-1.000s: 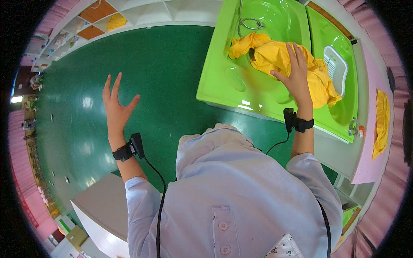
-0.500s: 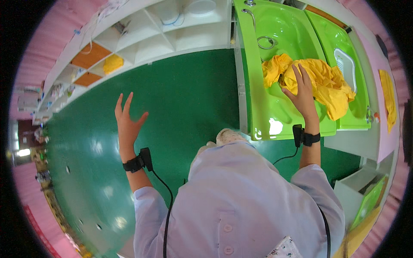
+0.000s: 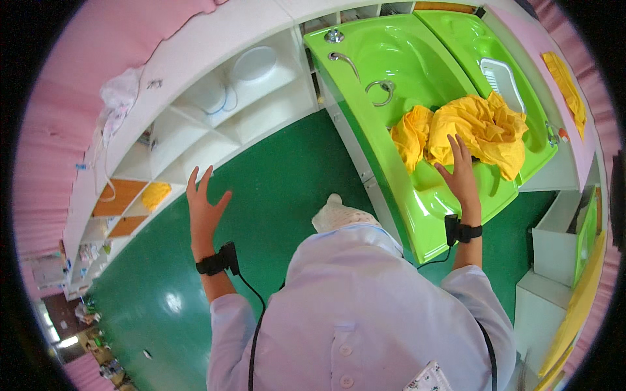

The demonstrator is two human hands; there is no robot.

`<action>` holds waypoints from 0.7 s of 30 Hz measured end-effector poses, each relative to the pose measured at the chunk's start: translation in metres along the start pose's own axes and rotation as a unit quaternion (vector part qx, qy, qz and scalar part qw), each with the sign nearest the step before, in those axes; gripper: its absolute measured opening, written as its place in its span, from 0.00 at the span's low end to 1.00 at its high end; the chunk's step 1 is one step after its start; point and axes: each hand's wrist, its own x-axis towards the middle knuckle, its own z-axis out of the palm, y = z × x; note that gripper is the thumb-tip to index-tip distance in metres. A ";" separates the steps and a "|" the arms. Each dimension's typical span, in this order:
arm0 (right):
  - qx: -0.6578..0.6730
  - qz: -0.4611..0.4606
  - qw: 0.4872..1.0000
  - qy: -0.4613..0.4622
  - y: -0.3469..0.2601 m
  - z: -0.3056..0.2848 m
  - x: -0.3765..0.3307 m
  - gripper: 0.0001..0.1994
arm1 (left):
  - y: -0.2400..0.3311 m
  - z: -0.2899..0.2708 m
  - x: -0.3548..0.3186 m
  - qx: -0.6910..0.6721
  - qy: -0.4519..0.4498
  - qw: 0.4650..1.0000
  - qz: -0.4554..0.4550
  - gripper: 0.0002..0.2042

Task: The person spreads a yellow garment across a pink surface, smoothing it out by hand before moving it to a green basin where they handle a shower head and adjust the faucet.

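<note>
My left hand [image 3: 207, 212] hangs in the air over the green floor, its fingers apart and nothing in them. My right hand [image 3: 462, 180] is raised over the near part of a bright green tub [image 3: 430, 218], with fingers spread. Just beyond its fingertips lies a heap of crumpled yellow cloth [image 3: 479, 127], draped from the tub across the divider toward a second green basin [image 3: 450, 29]. A smaller bunch of the yellow cloth [image 3: 412, 138] lies to its left. Whether my right fingertips touch the cloth I cannot tell. Black straps with cables sit on both wrists.
A metal faucet [image 3: 343, 60] and a coiled shower hose [image 3: 381, 92] are at the tub's left side. A white washboard [image 3: 503, 83] lies in the second basin. White open shelves [image 3: 270, 107] line the far left. White boxes [image 3: 554, 238] stand at right.
My view has turned rightward, so the tub and shelves sit differently in it. Both hands stay raised and open. The yellow cloth still lies heaped in the tub.
</note>
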 end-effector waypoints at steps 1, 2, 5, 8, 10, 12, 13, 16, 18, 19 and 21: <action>-0.001 0.010 1.000 0.003 -0.002 0.004 0.007 0.34 | -0.005 -0.001 0.018 0.000 -0.006 1.000 0.009 0.32; 0.007 0.013 1.000 0.002 -0.003 0.010 0.014 0.34 | -0.012 0.000 0.036 -0.003 -0.010 1.000 0.028 0.32; 0.016 0.040 0.999 -0.002 -0.007 0.025 0.032 0.32 | -0.025 0.005 0.092 -0.001 -0.020 0.997 0.071 0.31; 0.031 0.087 0.995 -0.027 -0.012 0.040 0.053 0.30 | -0.025 0.010 0.146 -0.010 -0.028 0.997 0.064 0.31; 0.034 0.114 0.992 -0.030 -0.013 0.051 0.065 0.30 | -0.032 0.020 0.181 -0.013 -0.042 0.995 0.085 0.31; 0.044 0.146 0.987 -0.040 -0.018 0.059 0.080 0.29 | -0.040 0.031 0.217 -0.019 -0.057 0.993 0.097 0.30; 0.042 0.157 0.986 -0.035 -0.021 0.065 0.087 0.29 | -0.045 0.036 0.236 -0.021 -0.064 0.992 0.107 0.30; 0.053 0.197 0.978 -0.034 -0.024 0.082 0.108 0.28 | -0.055 0.045 0.292 -0.022 -0.080 0.989 0.123 0.29; 0.036 0.215 0.976 -0.032 -0.022 0.097 0.118 0.26 | -0.062 0.053 0.333 -0.026 -0.094 0.986 0.135 0.28; 0.034 0.225 0.973 -0.028 -0.023 0.102 0.122 0.26 | -0.063 0.054 0.350 -0.026 -0.104 0.985 0.134 0.27; 0.051 0.259 0.964 -0.017 -0.022 0.114 0.129 0.23 | -0.060 0.056 0.382 -0.032 -0.114 0.982 0.145 0.27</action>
